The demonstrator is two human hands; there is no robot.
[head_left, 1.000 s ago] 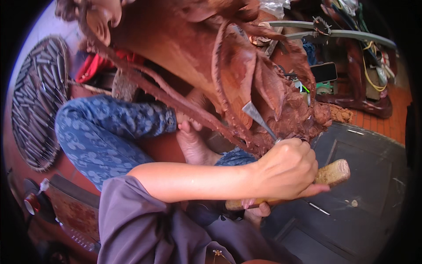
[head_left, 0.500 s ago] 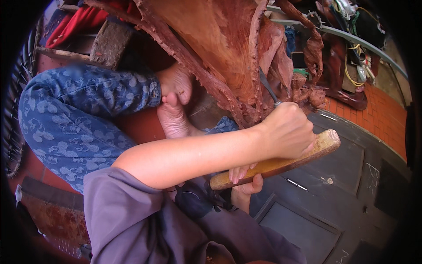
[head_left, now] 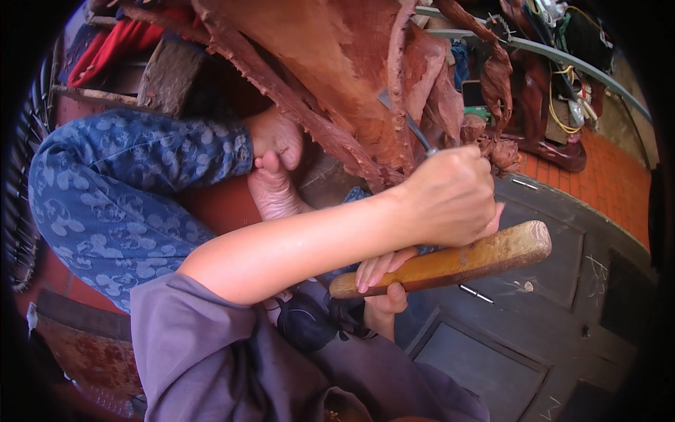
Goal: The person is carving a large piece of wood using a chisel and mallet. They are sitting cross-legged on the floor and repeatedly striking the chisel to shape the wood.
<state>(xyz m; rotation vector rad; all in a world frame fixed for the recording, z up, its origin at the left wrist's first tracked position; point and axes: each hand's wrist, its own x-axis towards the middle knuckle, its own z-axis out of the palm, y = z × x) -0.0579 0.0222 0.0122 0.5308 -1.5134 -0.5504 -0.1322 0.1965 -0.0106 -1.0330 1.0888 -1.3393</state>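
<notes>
My left hand (head_left: 450, 193) is closed round the handle of a chisel (head_left: 420, 132), its forearm crossing from the lower left. The chisel's metal shaft slants up and away, and its flat blade lies against a large reddish-brown wood carving (head_left: 351, 84), by a thin upright strip of it. Below that fist, my right hand (head_left: 385, 278) wraps round the narrow end of a yellowish wooden mallet (head_left: 457, 266), a thick club-like bar. Its broad end points right, just under the left fist. The chisel's handle is mostly hidden in my fingers.
A person's bare foot (head_left: 274, 190) and blue patterned trousers (head_left: 126, 183) are on the left. Dark grey panels (head_left: 520, 309) lie at the lower right. Rough wooden blocks (head_left: 169, 77) stand at the far left; cables (head_left: 555, 112) and a metal bar (head_left: 562, 60) are at the far right.
The mallet's broad end has swung nearer me, away from the left fist. My left hand has shifted slightly up with the chisel, whose blade now shows more. The view has moved a little.
</notes>
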